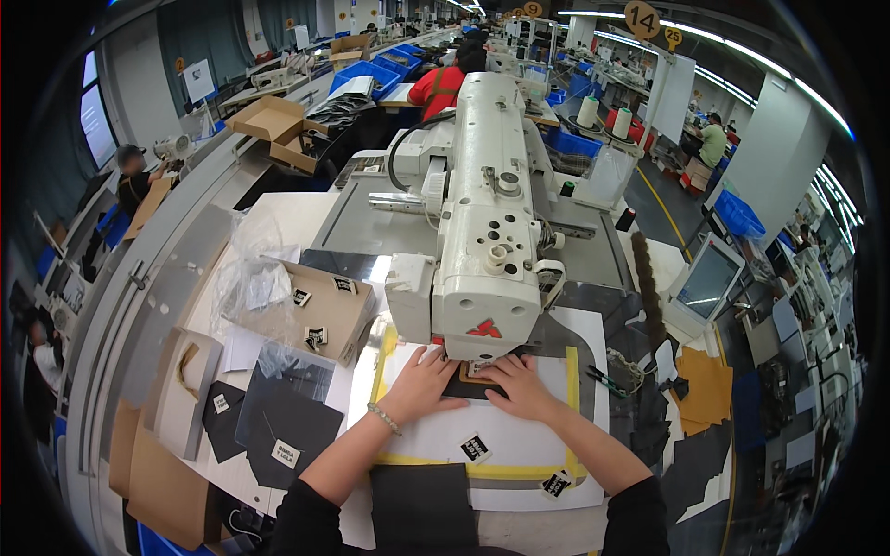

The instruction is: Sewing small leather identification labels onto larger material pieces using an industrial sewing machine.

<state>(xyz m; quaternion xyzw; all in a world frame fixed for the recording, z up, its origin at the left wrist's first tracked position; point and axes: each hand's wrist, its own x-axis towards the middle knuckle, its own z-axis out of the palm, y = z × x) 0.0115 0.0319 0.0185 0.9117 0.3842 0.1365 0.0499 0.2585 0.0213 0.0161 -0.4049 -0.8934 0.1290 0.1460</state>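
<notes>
Flat on a white sheet edged with yellow tape point(573, 408), my left hand point(419, 385) lies with its fingers spread, their tips at the left edge of a black fabric piece point(479, 390). My right hand point(525, 389) rests on that piece's right side, fingers stretched toward a small label point(476, 369) under the machine head. Both hands are just in front of a large white industrial sewing machine point(487, 232), whose needle area is partly hidden. Nearer me lie two loose black-and-white labels, one in the middle point(475, 448) and another at the right point(556, 483).
A cardboard box point(357, 310) with several labels stands left of the machine. Dark fabric pieces point(301, 417) lie at the left, another dark panel point(422, 505) in front. On the right are green-handled snips point(603, 380), mustard fabric point(703, 387) and a screen point(709, 283).
</notes>
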